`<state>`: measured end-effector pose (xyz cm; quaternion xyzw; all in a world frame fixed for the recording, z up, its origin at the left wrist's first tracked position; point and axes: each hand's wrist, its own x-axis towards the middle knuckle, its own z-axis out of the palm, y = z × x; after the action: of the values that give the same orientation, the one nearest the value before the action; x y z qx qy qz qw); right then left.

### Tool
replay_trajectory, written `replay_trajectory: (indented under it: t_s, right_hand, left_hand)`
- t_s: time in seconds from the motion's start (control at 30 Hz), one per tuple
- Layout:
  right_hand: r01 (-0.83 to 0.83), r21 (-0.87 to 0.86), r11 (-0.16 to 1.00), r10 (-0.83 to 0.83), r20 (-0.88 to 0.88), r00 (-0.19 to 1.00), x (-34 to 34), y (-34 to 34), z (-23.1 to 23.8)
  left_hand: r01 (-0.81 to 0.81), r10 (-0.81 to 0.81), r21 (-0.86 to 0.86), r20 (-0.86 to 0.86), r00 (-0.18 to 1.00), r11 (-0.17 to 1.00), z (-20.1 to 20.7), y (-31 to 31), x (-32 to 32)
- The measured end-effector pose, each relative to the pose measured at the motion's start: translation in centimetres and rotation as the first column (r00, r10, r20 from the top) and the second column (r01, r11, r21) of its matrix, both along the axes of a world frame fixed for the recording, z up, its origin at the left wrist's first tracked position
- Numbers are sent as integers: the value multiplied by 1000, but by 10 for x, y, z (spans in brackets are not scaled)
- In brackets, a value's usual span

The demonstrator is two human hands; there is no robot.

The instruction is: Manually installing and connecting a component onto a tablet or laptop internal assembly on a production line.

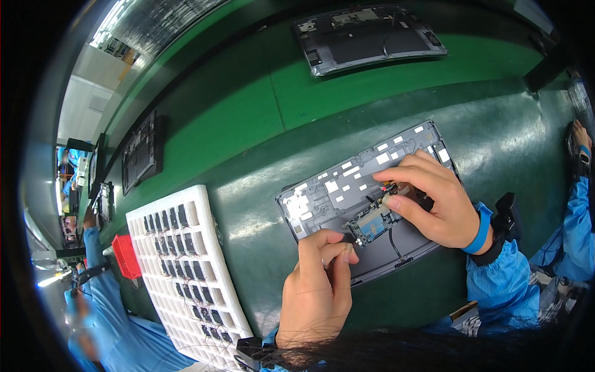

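Observation:
A dark grey tablet-like housing [375, 168] with white pads lies tilted on the green bench in front of me. Over it, my right hand [443, 208] grips a circuit board [374, 225] between thumb and fingers. The board carries metal shields and a blue patch, and a black cable [394, 243] runs below it. At the board's lower left end, my left hand [317, 288] is closed in a pinch, its thumb and index fingertips together. Whatever lies between those fingertips is too small to make out.
A white foam tray [243, 310] with several small black wired parts stands at the left, beside a red bin [126, 255]. Another housing [372, 46] lies at the far side, and one more [140, 152] at far left. People in blue sleeves work at left [108, 304] and right [577, 214].

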<state>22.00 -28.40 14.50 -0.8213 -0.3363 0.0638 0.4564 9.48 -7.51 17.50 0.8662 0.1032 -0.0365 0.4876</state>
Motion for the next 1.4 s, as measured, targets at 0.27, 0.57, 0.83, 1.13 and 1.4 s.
replay_trajectory:
  t_s: [0.27,0.57,0.83,1.13,1.4]
  right_hand:
    - [4,4,1000,-4,-18,1000,0,0,-1]
    - [16,17,1000,-16,-3,1000,-1,0,3]
    - [-5,43,999,2,78,997,1,-1,1]
    - [-15,49,999,10,98,995,0,-3,-3]
    - [-32,63,997,21,159,987,-1,2,-4]
  left_hand:
    - [-4,4,-9,-6,1000,1000,0,-1,1]
    - [-7,7,-51,-14,1000,999,2,0,5]
    - [-3,3,-67,0,1000,998,-5,2,4]
    - [13,-14,-58,-6,1000,998,-2,1,6]
    - [-47,47,-18,-15,999,999,-12,-3,5]
